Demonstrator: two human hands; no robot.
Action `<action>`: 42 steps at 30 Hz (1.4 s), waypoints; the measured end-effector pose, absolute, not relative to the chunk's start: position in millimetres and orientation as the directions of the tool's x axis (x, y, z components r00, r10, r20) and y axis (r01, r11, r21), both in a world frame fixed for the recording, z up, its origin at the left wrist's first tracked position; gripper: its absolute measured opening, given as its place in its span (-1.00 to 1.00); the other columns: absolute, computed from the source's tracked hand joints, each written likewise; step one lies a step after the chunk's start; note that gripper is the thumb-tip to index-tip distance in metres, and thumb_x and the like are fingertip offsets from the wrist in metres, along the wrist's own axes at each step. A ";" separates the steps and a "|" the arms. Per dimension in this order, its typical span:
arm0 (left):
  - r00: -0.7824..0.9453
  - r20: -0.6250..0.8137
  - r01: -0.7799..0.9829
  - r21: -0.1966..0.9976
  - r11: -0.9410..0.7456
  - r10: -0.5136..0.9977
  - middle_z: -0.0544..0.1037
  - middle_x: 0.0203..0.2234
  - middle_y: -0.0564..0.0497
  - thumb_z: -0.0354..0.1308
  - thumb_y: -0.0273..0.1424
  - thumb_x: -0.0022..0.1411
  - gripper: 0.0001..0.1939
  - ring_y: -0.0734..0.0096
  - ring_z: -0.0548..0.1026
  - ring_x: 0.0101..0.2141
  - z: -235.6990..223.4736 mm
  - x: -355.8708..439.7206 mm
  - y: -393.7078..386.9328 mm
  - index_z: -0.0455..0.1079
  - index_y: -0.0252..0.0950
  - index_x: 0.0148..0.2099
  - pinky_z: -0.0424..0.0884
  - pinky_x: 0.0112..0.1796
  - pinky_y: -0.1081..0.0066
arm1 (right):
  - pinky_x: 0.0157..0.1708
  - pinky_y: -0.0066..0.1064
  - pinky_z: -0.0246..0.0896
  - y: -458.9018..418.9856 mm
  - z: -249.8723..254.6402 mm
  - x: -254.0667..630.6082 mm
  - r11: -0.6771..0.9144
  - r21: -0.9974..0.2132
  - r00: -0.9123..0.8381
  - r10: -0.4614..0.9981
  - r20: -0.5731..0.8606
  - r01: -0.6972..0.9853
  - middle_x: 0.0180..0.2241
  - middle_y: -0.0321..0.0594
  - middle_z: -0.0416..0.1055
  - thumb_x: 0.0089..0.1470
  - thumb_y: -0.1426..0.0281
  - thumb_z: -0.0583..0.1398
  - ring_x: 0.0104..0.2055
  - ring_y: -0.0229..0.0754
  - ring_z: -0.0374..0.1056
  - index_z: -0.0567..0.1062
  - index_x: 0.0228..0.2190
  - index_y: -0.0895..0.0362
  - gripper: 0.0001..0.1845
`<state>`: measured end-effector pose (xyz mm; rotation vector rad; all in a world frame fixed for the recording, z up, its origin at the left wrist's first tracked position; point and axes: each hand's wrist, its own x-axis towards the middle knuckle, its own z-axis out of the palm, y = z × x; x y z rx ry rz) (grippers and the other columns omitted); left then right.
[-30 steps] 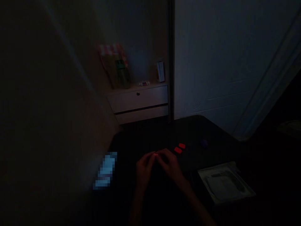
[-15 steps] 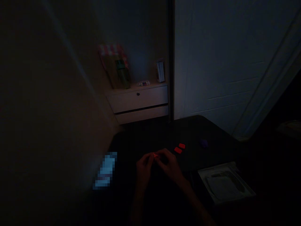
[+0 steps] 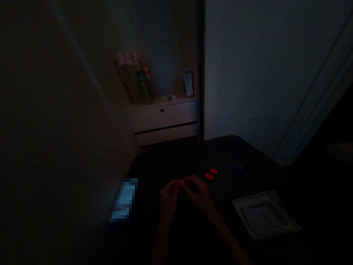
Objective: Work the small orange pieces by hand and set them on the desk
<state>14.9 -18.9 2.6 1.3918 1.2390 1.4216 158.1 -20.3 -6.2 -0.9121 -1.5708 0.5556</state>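
Note:
In the dim head view, my left hand (image 3: 169, 193) and my right hand (image 3: 198, 190) meet above the near part of the dark table (image 3: 171, 162). Both hands pinch a small glowing red-orange piece (image 3: 182, 182) between their fingertips. Fingers cover most of it, so its kind does not show. Just beyond my right hand lie two flat bright red pieces, one nearer (image 3: 209, 176) and one farther (image 3: 213, 171), side by side on the table. A rounded purple object (image 3: 239, 169) rests farther right.
A clear-looking flat package (image 3: 264, 215) lies at the right. A bright pixelated screen (image 3: 124, 200) is at the left. Behind stand white drawers (image 3: 165, 117) bearing a green bottle (image 3: 143, 86), a small item (image 3: 169, 98) and a white box (image 3: 188, 84). A pale door (image 3: 248, 73) rises at the right.
Hardly anything differs. Both hands keep their pinch on the small red-orange piece in the same place, with only a very slight shift of the fingers.

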 end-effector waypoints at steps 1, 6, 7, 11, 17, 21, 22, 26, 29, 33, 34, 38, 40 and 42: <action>-0.106 0.238 0.109 0.968 -0.227 0.965 0.68 -0.34 -0.10 0.23 -0.12 0.24 -0.66 0.20 0.61 -0.30 2.8 15.0 -18.9 0.62 -0.31 -0.24 0.50 -0.24 0.34 | -0.15 -0.31 0.38 -20.7 -5.9 158.2 0.583 -0.775 -0.021 0.802 0.597 0.246 -0.22 -0.21 0.53 0.24 0.36 0.26 -0.19 -0.12 0.48 0.55 -0.15 0.03 -0.86; -0.130 0.229 0.138 0.968 -0.211 0.965 0.68 -0.39 -0.08 0.23 -0.11 0.22 -0.66 0.22 0.60 -0.36 3.4 14.7 -19.0 0.61 -0.31 -0.27 0.49 -0.30 0.35 | -0.16 -0.32 0.37 -21.3 -5.3 158.8 0.587 -0.769 -0.034 0.800 0.599 0.254 -0.26 -0.23 0.52 0.24 0.37 0.26 -0.21 -0.13 0.47 0.55 -0.22 0.04 -0.94; -0.128 0.226 0.137 0.968 -0.209 0.966 0.68 -0.39 -0.08 0.23 -0.11 0.22 -0.66 0.22 0.60 -0.36 3.1 14.6 -18.9 0.61 -0.31 -0.27 0.49 -0.30 0.35 | -0.17 -0.32 0.37 -21.2 -5.3 158.8 0.586 -0.769 -0.032 0.800 0.599 0.255 -0.26 -0.23 0.52 0.24 0.37 0.26 -0.21 -0.13 0.47 0.55 -0.23 0.04 -0.94; -0.130 0.222 0.125 0.971 -0.206 0.966 0.68 -0.36 -0.08 0.21 -0.11 0.26 -0.65 0.20 0.61 -0.30 1.0 14.3 -19.0 0.61 -0.30 -0.26 0.48 -0.24 0.34 | -0.17 -0.34 0.36 -21.1 -4.6 158.2 0.572 -0.775 -0.015 0.807 0.590 0.267 -0.27 -0.24 0.53 0.23 0.36 0.27 -0.22 -0.14 0.47 0.55 -0.23 0.05 -0.94; -0.103 0.221 0.058 0.975 -0.216 0.970 0.68 -0.21 -0.11 0.26 -0.15 0.24 -0.68 0.17 0.60 -0.16 -0.7 13.3 -19.6 0.60 -0.29 -0.14 0.47 -0.11 0.31 | -0.21 -0.35 0.37 -23.6 -0.2 158.2 0.544 -0.792 0.027 0.819 0.573 0.278 -0.30 -0.25 0.53 0.22 0.35 0.28 -0.26 -0.14 0.47 0.56 -0.24 0.05 -0.93; -0.109 0.237 0.061 0.971 -0.231 0.966 0.68 -0.25 -0.12 0.26 -0.15 0.24 -0.68 0.18 0.61 -0.20 -0.4 13.4 -18.9 0.61 -0.30 -0.18 0.49 -0.14 0.30 | -0.17 -0.34 0.38 -24.1 0.2 158.5 0.570 -0.773 0.000 0.805 0.594 0.277 -0.24 -0.23 0.55 0.24 0.38 0.26 -0.20 -0.14 0.48 0.57 -0.18 0.05 -0.89; -0.114 0.237 0.063 0.971 -0.231 0.965 0.68 -0.26 -0.12 0.26 -0.15 0.23 -0.68 0.17 0.61 -0.21 -0.1 13.6 -18.9 0.61 -0.31 -0.18 0.49 -0.14 0.29 | -0.16 -0.34 0.38 -23.9 -0.2 158.6 0.578 -0.768 -0.007 0.800 0.600 0.275 -0.23 -0.22 0.55 0.24 0.39 0.25 -0.19 -0.13 0.49 0.57 -0.17 0.05 -0.88; -0.117 0.237 0.074 0.970 -0.230 0.964 0.68 -0.29 -0.12 0.28 -0.15 0.21 -0.68 0.17 0.61 -0.24 1.7 14.6 -19.7 0.61 -0.31 -0.20 0.50 -0.16 0.29 | -0.14 -0.33 0.37 -23.5 -1.6 159.0 0.589 -0.759 -0.016 0.793 0.609 0.279 -0.22 -0.20 0.56 0.24 0.41 0.24 -0.18 -0.12 0.49 0.57 -0.20 0.06 -0.90; -0.105 0.239 0.072 0.970 -0.232 0.965 0.68 -0.29 -0.11 0.29 -0.16 0.20 -0.70 0.18 0.61 -0.24 2.9 14.9 -20.5 0.61 -0.30 -0.21 0.50 -0.17 0.31 | -0.18 -0.34 0.37 -23.4 -1.8 159.4 0.586 -0.756 -0.005 0.792 0.611 0.291 -0.26 -0.21 0.56 0.22 0.42 0.26 -0.21 -0.12 0.50 0.57 -0.23 0.06 -0.92; -0.110 0.231 0.090 0.971 -0.221 0.967 0.67 -0.33 -0.09 0.28 -0.16 0.20 -0.70 0.21 0.59 -0.28 2.6 15.1 -20.2 0.61 -0.30 -0.23 0.49 -0.21 0.33 | -0.20 -0.35 0.38 -23.5 -1.6 159.5 0.574 -0.765 0.000 0.800 0.600 0.293 -0.27 -0.21 0.56 0.22 0.42 0.25 -0.23 -0.13 0.50 0.57 -0.25 0.07 -0.93; -0.114 0.225 0.094 0.972 -0.215 0.968 0.67 -0.34 -0.09 0.28 -0.15 0.20 -0.70 0.22 0.59 -0.30 2.3 15.1 -19.9 0.61 -0.30 -0.22 0.49 -0.22 0.34 | -0.19 -0.35 0.37 -23.6 -1.5 159.4 0.572 -0.767 -0.005 0.802 0.597 0.290 -0.26 -0.21 0.55 0.23 0.42 0.25 -0.22 -0.13 0.49 0.56 -0.25 0.07 -0.93; -0.125 0.226 0.094 0.972 -0.215 0.966 0.67 -0.35 -0.08 0.27 -0.15 0.21 -0.69 0.24 0.58 -0.32 1.8 15.4 -19.2 0.61 -0.30 -0.24 0.48 -0.24 0.35 | -0.15 -0.35 0.36 -23.6 -0.8 158.8 0.577 -0.764 -0.026 0.802 0.597 0.290 -0.23 -0.21 0.54 0.24 0.43 0.23 -0.18 -0.13 0.48 0.56 -0.19 0.06 -0.89; -0.128 0.232 0.100 0.970 -0.221 0.964 0.67 -0.36 -0.07 0.26 -0.15 0.21 -0.69 0.24 0.58 -0.32 2.0 15.5 -19.2 0.61 -0.31 -0.25 0.47 -0.25 0.36 | -0.14 -0.35 0.36 -23.2 -0.5 158.7 0.588 -0.754 -0.037 0.795 0.606 0.292 -0.22 -0.21 0.54 0.24 0.44 0.22 -0.17 -0.13 0.48 0.55 -0.18 0.06 -0.88; -0.131 0.228 0.108 0.971 -0.215 0.965 0.66 -0.38 -0.07 0.26 -0.15 0.21 -0.70 0.24 0.58 -0.32 1.8 15.5 -19.2 0.60 -0.31 -0.26 0.47 -0.25 0.36 | -0.14 -0.34 0.36 -22.7 -0.6 158.7 0.598 -0.745 -0.038 0.787 0.616 0.295 -0.23 -0.21 0.54 0.24 0.45 0.22 -0.18 -0.13 0.48 0.55 -0.20 0.07 -0.89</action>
